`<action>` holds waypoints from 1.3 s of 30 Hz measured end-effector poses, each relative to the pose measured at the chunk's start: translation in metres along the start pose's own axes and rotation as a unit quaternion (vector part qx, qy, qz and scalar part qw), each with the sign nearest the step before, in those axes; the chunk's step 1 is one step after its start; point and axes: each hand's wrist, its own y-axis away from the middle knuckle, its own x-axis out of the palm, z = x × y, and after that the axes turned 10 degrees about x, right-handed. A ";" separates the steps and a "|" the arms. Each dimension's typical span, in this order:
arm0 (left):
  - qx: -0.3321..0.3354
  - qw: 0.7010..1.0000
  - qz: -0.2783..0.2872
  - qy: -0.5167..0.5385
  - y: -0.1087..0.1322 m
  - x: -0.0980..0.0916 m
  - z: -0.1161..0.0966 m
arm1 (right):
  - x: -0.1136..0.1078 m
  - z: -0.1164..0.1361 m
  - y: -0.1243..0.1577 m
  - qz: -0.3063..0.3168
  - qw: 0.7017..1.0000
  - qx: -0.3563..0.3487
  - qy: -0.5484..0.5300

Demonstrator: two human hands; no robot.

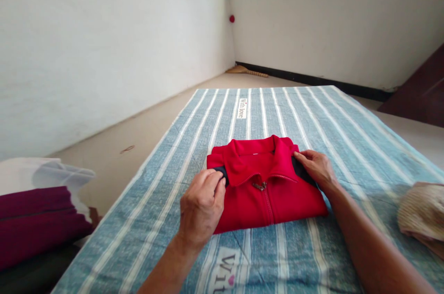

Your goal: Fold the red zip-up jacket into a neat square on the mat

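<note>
A red zip-up jacket (249, 206) with dark shoulder patches lies folded into a neat rectangle, its collar toward the far side and its zipper pull at the front. At its left edge my left hand (204, 201) is closed, fingers pinching the cloth by the dark patch. My right hand (317, 166) rests at the right shoulder, thumb and fingers together on the fabric beside the collar. Under the jacket is a blue-and-white striped cloth (166, 192) printed with lettering.
Beige bunched fabric (421, 215) lies at the right edge. To the left are a maroon folded cloth (41, 215) and white sheer material (31, 173). White walls rise beyond the floor (138, 118); dark wooden furniture (419, 90) stands at the far right.
</note>
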 end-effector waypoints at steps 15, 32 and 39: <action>-0.344 0.876 -0.033 0.335 -0.034 0.049 0.076 | 0.001 -0.001 0.005 -0.025 1.000 -0.008 -0.003; -0.225 0.965 -0.049 0.129 -0.019 0.053 0.088 | 0.003 -0.004 0.005 -0.031 0.999 -0.012 -0.012; -0.019 0.995 0.042 0.089 -0.002 0.001 0.026 | 0.002 -0.003 0.004 -0.038 0.999 -0.020 0.000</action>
